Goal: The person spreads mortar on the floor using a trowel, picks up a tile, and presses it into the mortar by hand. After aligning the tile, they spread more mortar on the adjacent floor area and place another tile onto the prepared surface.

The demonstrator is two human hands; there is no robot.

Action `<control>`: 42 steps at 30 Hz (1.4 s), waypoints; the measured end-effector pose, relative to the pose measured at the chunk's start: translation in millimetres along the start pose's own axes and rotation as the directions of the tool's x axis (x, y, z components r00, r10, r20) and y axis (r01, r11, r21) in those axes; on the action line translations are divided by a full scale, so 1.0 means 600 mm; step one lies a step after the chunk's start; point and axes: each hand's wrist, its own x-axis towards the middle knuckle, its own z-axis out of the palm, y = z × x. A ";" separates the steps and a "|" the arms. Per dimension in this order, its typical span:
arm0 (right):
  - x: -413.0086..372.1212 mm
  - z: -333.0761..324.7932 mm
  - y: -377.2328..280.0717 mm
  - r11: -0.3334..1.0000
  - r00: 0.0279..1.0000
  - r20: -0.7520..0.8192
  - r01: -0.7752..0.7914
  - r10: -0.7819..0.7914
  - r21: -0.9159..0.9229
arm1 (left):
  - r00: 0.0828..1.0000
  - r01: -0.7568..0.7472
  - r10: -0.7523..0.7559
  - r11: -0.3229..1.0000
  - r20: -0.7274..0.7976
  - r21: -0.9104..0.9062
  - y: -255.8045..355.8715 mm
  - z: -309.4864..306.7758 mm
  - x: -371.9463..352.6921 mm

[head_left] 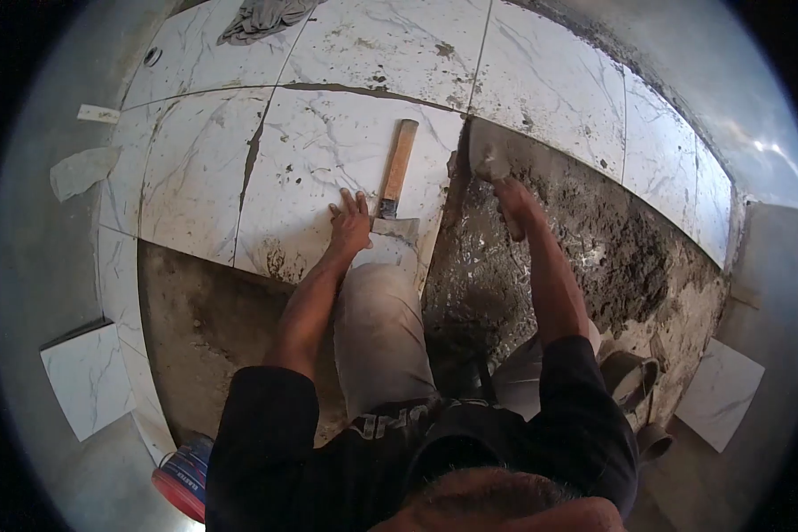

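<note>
My left hand (352, 223) rests with fingers spread on a white marble-veined floor tile (315, 160). Beside it lies a hammer (399, 168) with a wooden handle and a wide metal head, the head close to my fingers. In my right hand (517, 208) is a trowel (488, 151), its fingers wrapped round the handle. The mud-smeared blade is down at the corner of the wet grey mortar (496, 257), near the edges of the laid tiles. My knee overlaps the tile's near edge.
Rougher mortar (629, 275) spreads to the right. A grey cloth (262, 19) lies on the far tiles. Cut tile pieces (89, 381) lean at the left, another tile (721, 395) at the right. Behind me are a blue-and-red bucket (184, 479) and a dirty container (629, 377).
</note>
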 end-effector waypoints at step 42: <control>0.096 -0.155 0.350 0.773 0.806 -0.269 0.322 -0.527 -0.547 | 0.999 -0.034 0.035 0.999 0.036 -0.026 -0.001 0.003 0.006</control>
